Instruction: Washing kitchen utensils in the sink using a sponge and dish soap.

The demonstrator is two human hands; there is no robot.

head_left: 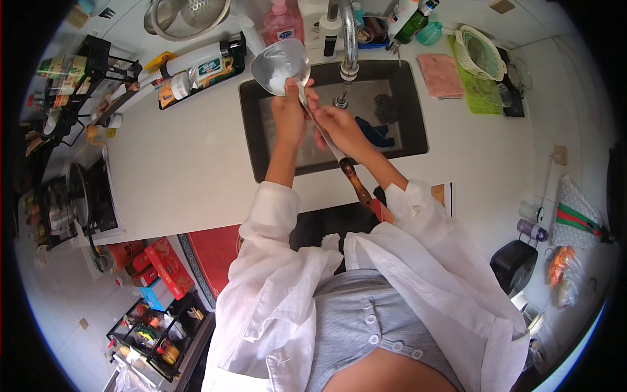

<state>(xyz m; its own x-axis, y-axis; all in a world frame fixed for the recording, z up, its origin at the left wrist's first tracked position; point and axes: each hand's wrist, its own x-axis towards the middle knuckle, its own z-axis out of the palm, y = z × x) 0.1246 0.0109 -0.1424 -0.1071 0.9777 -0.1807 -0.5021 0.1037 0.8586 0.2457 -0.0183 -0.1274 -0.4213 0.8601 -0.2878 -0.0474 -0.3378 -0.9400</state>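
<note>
A large metal ladle (280,63) with a wet, shiny bowl is held slantwise over the sink (303,164). My left hand (289,115) grips its neck just below the bowl, thumb pressed near the rim. Lower down, my right hand (345,131) wraps around the metal shaft, with some fingertips showing on its left side. The ladle's brown wooden handle (355,181) points back toward my body, past the sink's near edge. In the basin lie a dark blue cloth (374,132) and a dark scrubber (386,109). Right of the bowl stands the metal faucet (349,49).
Behind the sink stand a pink pump bottle (284,22), a white bottle (329,36) and a green glass bottle (414,24). A pink cloth (440,76) and a white basket (480,51) lie to the right. At left are a tray (205,78) of packages and a lidded pan (77,196).
</note>
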